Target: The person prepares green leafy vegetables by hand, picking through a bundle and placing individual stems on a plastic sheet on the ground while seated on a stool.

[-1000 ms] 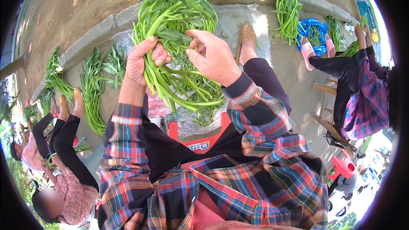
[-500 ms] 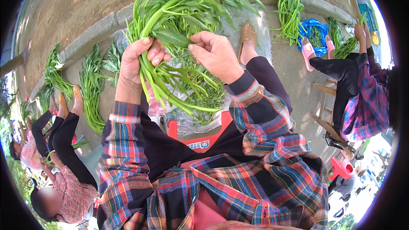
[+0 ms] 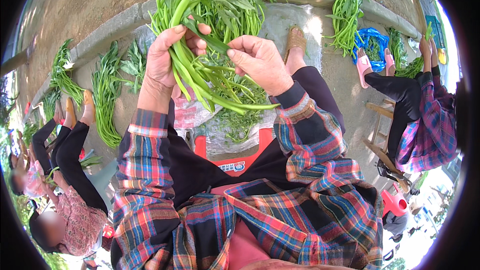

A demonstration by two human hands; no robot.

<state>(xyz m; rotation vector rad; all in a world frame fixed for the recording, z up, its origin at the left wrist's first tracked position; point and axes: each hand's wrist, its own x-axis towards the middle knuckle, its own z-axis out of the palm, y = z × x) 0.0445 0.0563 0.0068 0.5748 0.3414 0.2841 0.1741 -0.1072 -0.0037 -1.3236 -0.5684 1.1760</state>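
My left hand point(image 3: 162, 62) is closed around a bunch of water spinach point(image 3: 197, 72), its thumb and fingers wrapped over the thick green stems. The leafy tops curve away beyond that hand, and the cut stem ends point toward my lap. Between the thumb and fingertips of my right hand point(image 3: 267, 65) is the tip of a long green leaf point(image 3: 216, 45), which stretches across from the bunch. Below both hands, loose leaves and trimmings point(image 3: 237, 122) lie heaped on a plastic sheet point(image 3: 312, 20). The front of a red plastic stool point(image 3: 201, 147) shows between my legs.
Bundles of water spinach lie on the ground at the left point(image 3: 106, 100) and far right point(image 3: 346, 10). A blue plastic bag point(image 3: 371, 32) with greens stands by a co-worker's pink sandals point(image 3: 363, 67). Two co-workers sit at left. A stone curb point(image 3: 112, 27) crosses behind.
The held leaf's tip has moved slightly right with my right hand's pinch. My left hand has shifted a little up, and the bunch's stem ends have swung right.
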